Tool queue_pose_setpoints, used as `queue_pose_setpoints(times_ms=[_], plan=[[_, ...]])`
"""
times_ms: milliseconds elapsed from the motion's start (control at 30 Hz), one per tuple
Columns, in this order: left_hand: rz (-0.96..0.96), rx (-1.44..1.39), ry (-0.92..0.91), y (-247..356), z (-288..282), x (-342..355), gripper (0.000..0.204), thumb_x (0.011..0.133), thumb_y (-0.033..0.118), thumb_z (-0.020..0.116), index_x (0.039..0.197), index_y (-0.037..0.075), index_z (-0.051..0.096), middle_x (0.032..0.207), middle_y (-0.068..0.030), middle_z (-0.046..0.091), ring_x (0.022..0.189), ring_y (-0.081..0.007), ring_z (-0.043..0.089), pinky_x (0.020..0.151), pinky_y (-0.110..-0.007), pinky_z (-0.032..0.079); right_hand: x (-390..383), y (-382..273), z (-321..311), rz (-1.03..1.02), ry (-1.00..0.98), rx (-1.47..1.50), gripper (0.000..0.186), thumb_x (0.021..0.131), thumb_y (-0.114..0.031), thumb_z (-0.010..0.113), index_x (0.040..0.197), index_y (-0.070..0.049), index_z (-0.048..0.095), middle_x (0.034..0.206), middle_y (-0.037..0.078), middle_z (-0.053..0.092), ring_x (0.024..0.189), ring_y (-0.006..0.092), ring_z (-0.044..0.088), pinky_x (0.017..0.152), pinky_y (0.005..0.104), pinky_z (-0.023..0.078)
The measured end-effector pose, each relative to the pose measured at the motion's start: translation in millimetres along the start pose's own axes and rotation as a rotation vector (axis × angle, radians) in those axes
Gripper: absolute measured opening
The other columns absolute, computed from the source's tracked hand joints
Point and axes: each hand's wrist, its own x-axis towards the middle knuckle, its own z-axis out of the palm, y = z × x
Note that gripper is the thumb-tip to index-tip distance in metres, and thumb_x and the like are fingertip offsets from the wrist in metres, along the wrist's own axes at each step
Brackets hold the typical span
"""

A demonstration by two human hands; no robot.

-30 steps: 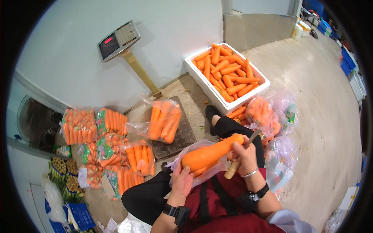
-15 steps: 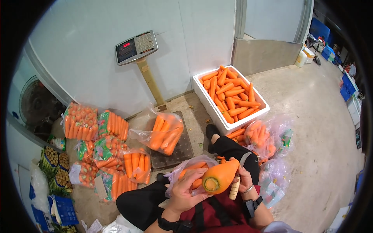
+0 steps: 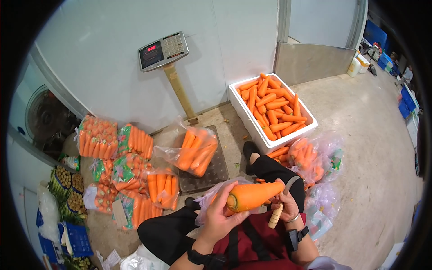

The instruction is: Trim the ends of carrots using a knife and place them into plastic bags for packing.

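A large orange carrot [image 3: 255, 196] lies nearly level above my lap. My left hand [image 3: 219, 221] grips it by its thick stem end, fingers on the far side and thumb below. At the carrot's narrow end is my right hand [image 3: 290, 206], closed around a small curved knife [image 3: 276, 216] with a pale, ringed wooden handle. The knife's blade rises beside the carrot tip; whether it touches is not clear. Behind the left hand, a thin purplish plastic bag [image 3: 204, 208] is partly hidden by the carrot.
A white foam box [image 3: 270, 146] full of carrots stands ahead. On the platform scale [image 3: 211, 175] rests a clear bag of carrots [image 3: 198, 155]. Several packed carrot bags [image 3: 135, 173] sit at left. More bagged carrots [image 3: 302, 155] and crumpled plastic bags [image 3: 321, 202] lie by my right leg.
The carrot has turned: its stem end faced me before, and now it lies sideways with the tip to the right. Both hands keep their hold. The whole view has shifted slightly.
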Motion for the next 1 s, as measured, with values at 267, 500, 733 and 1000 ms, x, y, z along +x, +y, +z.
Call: queue_pose_setpoints(times_ms=[267, 500, 733, 1000], plan=[[-0.039, 0.032, 0.064, -12, -12, 2, 0.073, 0.080, 0.008, 0.065, 0.138, -0.004, 0.022, 0.138, -0.0142, 0.033, 0.125, -0.0209, 0.037, 0.103, -0.033, 0.030, 2, -1, -1, -0.008, 0.112, -0.184, 0.043, 0.081, -0.008, 0.063, 0.119, -0.013, 0.045, 0.101, 0.004, 0.057, 0.077, 0.0170, 0.063, 0.050, 0.0189, 0.048], [-0.043, -0.086, 0.187, -26, -24, 2, 0.051, 0.089, 0.009, 0.050, 0.134, -0.006, 0.031, 0.131, -0.0147, 0.042, 0.120, -0.0187, 0.041, 0.101, -0.031, 0.030, 4, 1, -6, 0.009, 0.126, -0.323, 0.038, 0.081, -0.014, 0.064, 0.114, -0.009, 0.047, 0.095, 0.004, 0.058, 0.070, 0.0141, 0.060, 0.047, 0.0189, 0.046], [-0.070, -0.039, 0.271, -34, -29, 2, 0.044, 0.092, 0.018, 0.044, 0.129, -0.006, 0.040, 0.123, -0.0141, 0.049, 0.116, -0.0190, 0.044, 0.100, -0.029, 0.030, 5, 3, -4, 0.027, 0.123, -0.367, 0.034, 0.081, -0.019, 0.065, 0.110, -0.008, 0.050, 0.090, 0.003, 0.058, 0.067, 0.0130, 0.059, 0.046, 0.0185, 0.043], [-0.083, -0.047, 0.319, -45, -34, 6, 0.046, 0.093, 0.022, 0.047, 0.131, -0.003, 0.038, 0.123, -0.0117, 0.048, 0.112, -0.0167, 0.046, 0.095, -0.028, 0.035, 8, 4, -3, -0.041, 0.127, -0.403, 0.029, 0.081, -0.023, 0.065, 0.100, -0.006, 0.051, 0.082, 0.005, 0.059, 0.058, 0.0118, 0.057, 0.044, 0.0195, 0.043]])
